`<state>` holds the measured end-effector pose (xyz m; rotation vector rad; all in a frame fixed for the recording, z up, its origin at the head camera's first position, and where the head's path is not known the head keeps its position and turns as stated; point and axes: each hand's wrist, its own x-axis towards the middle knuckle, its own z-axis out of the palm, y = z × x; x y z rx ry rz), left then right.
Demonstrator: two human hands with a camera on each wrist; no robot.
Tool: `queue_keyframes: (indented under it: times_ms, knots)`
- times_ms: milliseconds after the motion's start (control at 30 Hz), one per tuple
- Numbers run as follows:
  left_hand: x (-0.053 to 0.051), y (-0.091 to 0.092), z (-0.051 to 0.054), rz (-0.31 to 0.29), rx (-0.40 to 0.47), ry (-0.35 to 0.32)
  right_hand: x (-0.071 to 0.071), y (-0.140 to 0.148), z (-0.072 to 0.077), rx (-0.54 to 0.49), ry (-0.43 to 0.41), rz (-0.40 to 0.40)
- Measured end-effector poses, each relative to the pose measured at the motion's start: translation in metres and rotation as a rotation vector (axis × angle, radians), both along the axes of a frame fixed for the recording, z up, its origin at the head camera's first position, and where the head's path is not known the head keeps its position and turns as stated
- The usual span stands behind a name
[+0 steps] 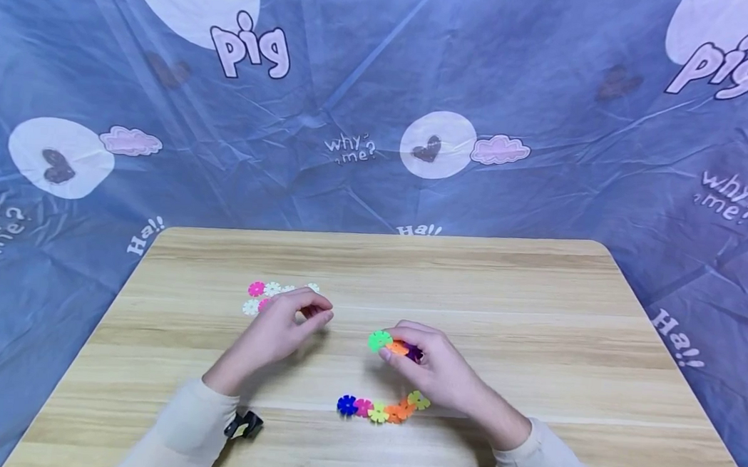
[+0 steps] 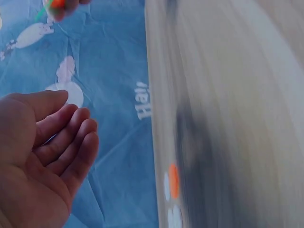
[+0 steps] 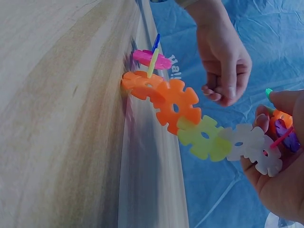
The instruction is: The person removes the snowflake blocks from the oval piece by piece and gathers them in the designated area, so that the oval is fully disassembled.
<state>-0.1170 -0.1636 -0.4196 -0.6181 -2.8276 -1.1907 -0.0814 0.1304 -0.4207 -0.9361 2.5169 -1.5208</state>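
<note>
The person's left forearm reaches forward and inward, its wrist bent so that the left hand (image 1: 283, 326) arches above the table (image 1: 537, 293). Its fingers curve loosely, thumb and fingertips apart, and the left wrist view shows the palm bare, holding nothing. Just beyond that hand and to its outer side lie loose flower-shaped discs (image 1: 256, 288), pink and white, partly hidden by it.

The right forearm angles inward from the other side, the right hand (image 1: 448, 365) raised over the table with its thumb toward the left hand. Thumb and fingers are clamped on one end of a chain of interlocked discs (image 1: 395, 412). A green disc (image 1: 378, 341) juts past the fingertips, with an orange and a purple one tucked into the grip. From the palm the chain runs through white, yellow and orange discs to a blue one, nearer the person than the hand; whether that end touches the table cannot be told.
</note>
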Motion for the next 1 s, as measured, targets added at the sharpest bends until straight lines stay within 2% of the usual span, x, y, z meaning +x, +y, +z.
queue_keyframes:
  times_ms: [233,400,733,1000]
  knots:
    - [0.012,0.014,0.008,-0.06,0.049,0.044,0.0,0.0,0.001,0.011,0.001,-0.006]
    - [0.018,0.023,0.014,-0.13,0.106,0.068,0.0,0.0,0.002,0.011,0.005,-0.004]
    - [0.024,0.036,0.017,-0.275,0.186,0.115,-0.001,0.0,0.002,-0.007,0.017,0.014]
    - [0.026,0.044,0.018,-0.295,0.174,0.117,0.001,-0.001,0.003,-0.004,0.003,0.023]
